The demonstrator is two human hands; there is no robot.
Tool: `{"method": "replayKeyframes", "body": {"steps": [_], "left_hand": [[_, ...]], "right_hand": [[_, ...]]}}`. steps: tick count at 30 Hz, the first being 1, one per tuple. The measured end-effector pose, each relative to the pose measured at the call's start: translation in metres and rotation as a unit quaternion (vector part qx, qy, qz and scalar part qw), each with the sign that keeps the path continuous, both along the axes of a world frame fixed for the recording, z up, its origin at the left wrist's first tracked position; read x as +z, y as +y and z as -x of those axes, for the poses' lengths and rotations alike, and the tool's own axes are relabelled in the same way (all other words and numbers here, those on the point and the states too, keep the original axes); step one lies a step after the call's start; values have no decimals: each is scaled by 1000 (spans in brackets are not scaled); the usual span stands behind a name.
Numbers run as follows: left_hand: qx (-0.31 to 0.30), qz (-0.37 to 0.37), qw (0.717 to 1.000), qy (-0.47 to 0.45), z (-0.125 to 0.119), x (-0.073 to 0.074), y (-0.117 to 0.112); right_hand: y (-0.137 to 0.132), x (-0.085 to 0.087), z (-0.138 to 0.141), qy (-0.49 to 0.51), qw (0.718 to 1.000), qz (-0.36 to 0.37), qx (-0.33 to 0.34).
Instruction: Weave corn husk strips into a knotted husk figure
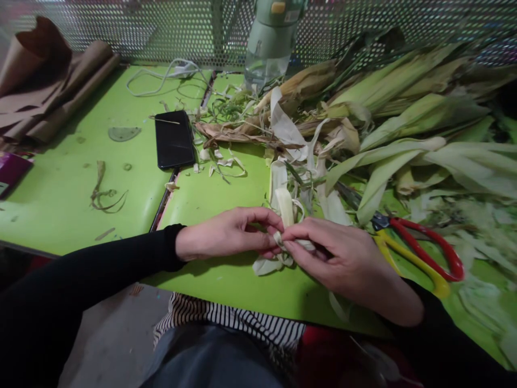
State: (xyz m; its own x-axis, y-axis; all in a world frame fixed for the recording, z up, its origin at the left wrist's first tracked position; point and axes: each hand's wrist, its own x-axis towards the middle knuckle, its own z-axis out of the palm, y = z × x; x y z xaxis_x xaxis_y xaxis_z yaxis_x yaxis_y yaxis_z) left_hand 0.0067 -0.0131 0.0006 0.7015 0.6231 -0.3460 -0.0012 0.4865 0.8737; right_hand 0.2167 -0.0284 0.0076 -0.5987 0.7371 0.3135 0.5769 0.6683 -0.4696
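Observation:
Between my two hands is a pale corn husk strip (285,207), bent or knotted where my fingertips meet, one end sticking up. My left hand (238,231) pinches it from the left. From the other side my right hand (335,250) grips it between thumb and forefinger; its other fingers curl out of sight. More loose husk pieces (269,265) lie just under my fingers. Right of my right hand rest scissors (424,250) with one red and one yellow handle, their blades partly covered by husks.
A big heap of corn husks (424,118) fills the right and back of the green table (226,194). A black phone (174,140), a water bottle (270,48), a white cable (161,78) and brown paper (52,91) lie or stand further back. Perforated metal (173,32) borders the rear.

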Motion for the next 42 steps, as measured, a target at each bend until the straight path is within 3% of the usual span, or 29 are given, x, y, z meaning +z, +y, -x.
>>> {"method": "replayKeyframes", "body": {"steps": [9, 17, 23, 30, 35, 42], "left_hand": [[13, -35, 999, -8, -1, -3, 0], [42, -37, 998, -24, -4, -5, -2], [59, -25, 997, -43, -5, -7, -2], [53, -22, 996, -67, -6, -10, -4], [49, -31, 995, -76, -8, -12, -4], [73, -27, 994, -82, -8, -10, -5]], "right_hand": [[-2, 1, 1, 11, 999, -20, -40], [2, 9, -7, 61, 990, 121, -33], [1, 6, -5, 39, 997, 63, -25], [2, 7, -4, 42, 996, 74, 16], [-2, 0, -3, 61, 992, 107, -18], [-1, 2, -3, 109, 992, 9, -59]]}}
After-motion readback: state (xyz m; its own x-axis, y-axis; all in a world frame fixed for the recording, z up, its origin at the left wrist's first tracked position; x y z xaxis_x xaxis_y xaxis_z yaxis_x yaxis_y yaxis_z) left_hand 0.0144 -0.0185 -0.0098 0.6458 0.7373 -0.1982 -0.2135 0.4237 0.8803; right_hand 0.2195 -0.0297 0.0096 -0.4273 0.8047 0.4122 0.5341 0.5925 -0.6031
